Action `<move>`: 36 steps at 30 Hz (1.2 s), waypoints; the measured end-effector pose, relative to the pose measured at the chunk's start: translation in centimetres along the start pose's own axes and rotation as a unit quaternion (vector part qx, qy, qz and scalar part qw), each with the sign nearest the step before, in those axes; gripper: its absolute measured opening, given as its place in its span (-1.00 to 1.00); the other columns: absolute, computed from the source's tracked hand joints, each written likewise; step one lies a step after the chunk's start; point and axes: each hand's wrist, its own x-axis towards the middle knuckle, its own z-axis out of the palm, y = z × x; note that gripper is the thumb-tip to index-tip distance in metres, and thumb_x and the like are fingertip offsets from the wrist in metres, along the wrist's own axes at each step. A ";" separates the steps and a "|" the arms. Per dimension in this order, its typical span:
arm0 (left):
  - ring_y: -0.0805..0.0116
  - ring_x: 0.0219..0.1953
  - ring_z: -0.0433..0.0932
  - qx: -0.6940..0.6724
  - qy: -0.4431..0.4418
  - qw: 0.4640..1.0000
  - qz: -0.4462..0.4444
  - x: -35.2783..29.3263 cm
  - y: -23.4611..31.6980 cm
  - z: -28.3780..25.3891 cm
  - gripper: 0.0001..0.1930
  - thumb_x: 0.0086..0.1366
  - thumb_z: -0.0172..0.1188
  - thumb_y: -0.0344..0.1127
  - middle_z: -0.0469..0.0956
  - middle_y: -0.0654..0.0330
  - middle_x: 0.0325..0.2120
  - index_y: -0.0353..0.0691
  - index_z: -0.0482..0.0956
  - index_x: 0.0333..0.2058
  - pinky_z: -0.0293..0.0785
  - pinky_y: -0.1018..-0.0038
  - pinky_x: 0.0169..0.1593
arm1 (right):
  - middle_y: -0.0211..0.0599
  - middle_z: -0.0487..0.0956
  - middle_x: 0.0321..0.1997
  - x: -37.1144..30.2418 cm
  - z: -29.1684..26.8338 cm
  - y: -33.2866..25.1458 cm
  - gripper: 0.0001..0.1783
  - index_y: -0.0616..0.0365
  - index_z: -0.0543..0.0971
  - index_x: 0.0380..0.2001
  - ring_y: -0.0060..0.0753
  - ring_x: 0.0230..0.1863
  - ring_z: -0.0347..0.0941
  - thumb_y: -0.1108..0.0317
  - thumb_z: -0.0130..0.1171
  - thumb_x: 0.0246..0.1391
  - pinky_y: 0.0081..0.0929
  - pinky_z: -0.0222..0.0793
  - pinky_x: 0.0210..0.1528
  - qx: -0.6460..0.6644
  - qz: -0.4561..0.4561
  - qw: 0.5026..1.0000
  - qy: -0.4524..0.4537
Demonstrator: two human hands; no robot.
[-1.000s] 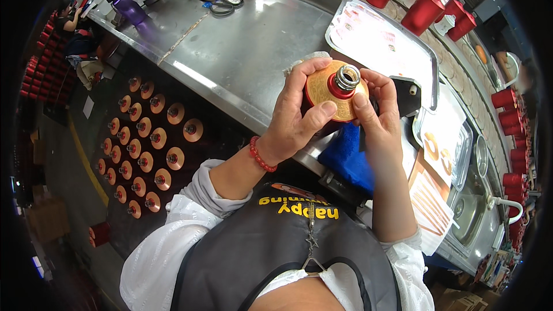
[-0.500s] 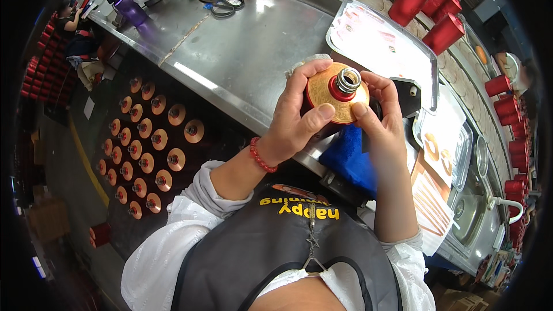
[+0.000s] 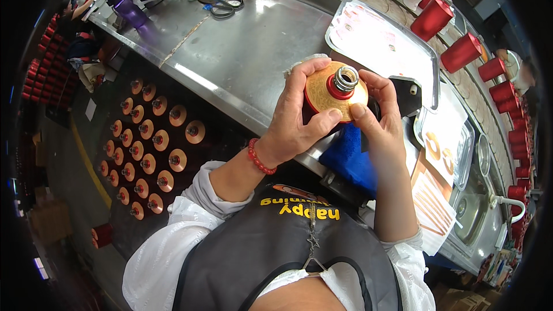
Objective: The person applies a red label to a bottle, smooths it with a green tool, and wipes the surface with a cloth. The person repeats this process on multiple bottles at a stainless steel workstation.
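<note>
Between my two hands is a red bottle [image 3: 322, 93] with a gold patterned shoulder and an open, ringed metallic-looking neck. Its neck tilts up toward me over the edge of the steel worktable [image 3: 242, 52]. My left hand [image 3: 291, 124] grips it from the left, the thumb lying on the gold shoulder. Closed on the opposite side is my right hand [image 3: 379, 106], with its thumb pressed near the shoulder's rim. Most of the bottle's body is hidden by the hands. Just below them a blue cloth [image 3: 350, 158] hangs at the table edge.
Several gold-shouldered bottles [image 3: 147, 129] stand in rows at lower left. A white-lined metal tray [image 3: 360, 26] lies beyond my hands. Red bottles [image 3: 461, 53] ride a curved conveyor [image 3: 461, 89] on the right. Scissors [image 3: 224, 6] and a purple bottle [image 3: 129, 11] are at the back; a sink [image 3: 469, 213] is at right.
On the conveyor the red bottles have shifted rightward and nearer, and white pieces have come into view behind them. My left thumb has slid slightly right on the gold shoulder; both hands keep their hold.
</note>
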 end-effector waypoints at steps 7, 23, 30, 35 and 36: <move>0.22 0.22 0.35 -0.029 -0.005 1.000 -0.008 -0.1 -0.3 -0.2 -0.32 0.24 0.23 -0.32 0.30 -0.02 0.18 -0.35 0.17 0.29 0.26 0.32 0.32 | -0.27 0.42 0.07 -0.2 0.0 -0.1 -0.42 0.24 0.37 0.20 -0.45 0.16 0.27 0.16 0.26 0.24 -0.44 0.13 0.31 0.053 0.029 0.998 -0.006; 0.15 0.24 0.34 -0.002 -0.004 1.000 -0.015 0.1 0.1 -0.1 -0.29 0.17 0.23 -0.35 0.29 -0.06 0.19 -0.37 0.17 0.27 0.25 0.29 0.34 | -0.20 0.48 0.00 0.2 0.5 0.1 -0.36 0.32 0.38 0.14 -0.41 0.07 0.37 0.16 0.35 0.14 -0.43 0.28 0.20 -0.082 -0.056 0.995 0.027; 0.15 0.24 0.34 0.021 -0.004 1.000 0.005 0.1 -0.2 -0.2 -0.30 0.19 0.24 -0.33 0.29 -0.07 0.19 -0.37 0.17 0.27 0.24 0.29 0.34 | -0.20 0.47 0.04 0.1 0.4 0.6 -0.40 0.31 0.36 0.17 -0.40 0.11 0.35 0.21 0.30 0.18 -0.42 0.26 0.23 -0.034 -0.035 0.999 0.021; 0.14 0.24 0.33 0.004 -0.001 1.000 -0.004 0.1 0.0 -0.1 -0.32 0.23 0.24 -0.30 0.28 -0.07 0.20 -0.38 0.18 0.27 0.23 0.30 0.34 | -0.21 0.45 0.06 -0.1 0.3 0.0 -0.46 0.30 0.36 0.19 -0.43 0.13 0.31 0.21 0.19 0.27 -0.44 0.21 0.26 0.009 0.012 1.000 0.016; 0.15 0.25 0.33 0.000 -0.001 1.000 -0.004 0.1 0.0 0.0 -0.32 0.24 0.24 -0.29 0.28 -0.07 0.20 -0.38 0.17 0.27 0.22 0.30 0.34 | -0.22 0.45 0.07 -0.1 0.3 0.1 -0.46 0.30 0.36 0.19 -0.43 0.13 0.31 0.21 0.18 0.29 -0.44 0.21 0.27 -0.010 0.004 1.000 0.015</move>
